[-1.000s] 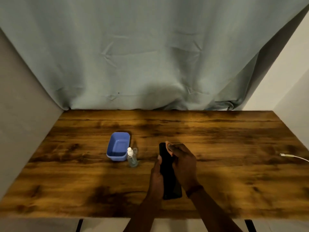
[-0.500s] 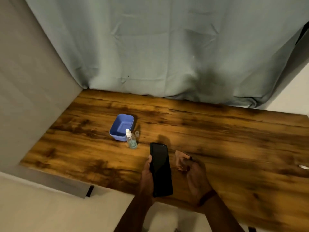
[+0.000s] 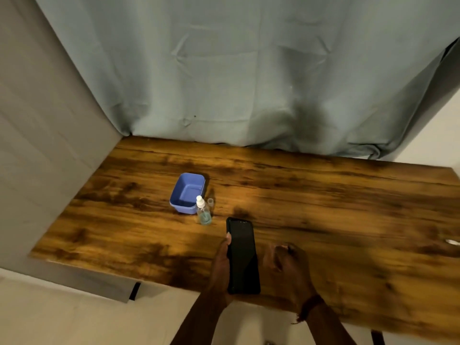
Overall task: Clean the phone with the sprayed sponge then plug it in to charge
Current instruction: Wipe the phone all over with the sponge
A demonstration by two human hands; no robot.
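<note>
A black phone (image 3: 242,255) lies screen-up in my left hand (image 3: 222,260), held by its left edge above the table's near edge. Just right of it, clear of the phone, my right hand (image 3: 288,267) is curled around a small pale sponge (image 3: 272,256), which is blurred and mostly hidden. A small clear spray bottle (image 3: 204,212) with blue-green liquid and a white nozzle stands beyond the phone, its clear cap (image 3: 210,201) beside it. The white tip of a charging cable (image 3: 451,242) shows at the far right edge.
An empty blue plastic tub (image 3: 188,192) sits just behind the spray bottle on the wooden table (image 3: 323,207). A grey curtain (image 3: 236,83) hangs at the back and a grey panel (image 3: 49,158) borders the left side.
My right hand with the sponge has come off the phone's screen and moved to its right. The view has swung left and tilted, so the cable is nearly out of sight.
</note>
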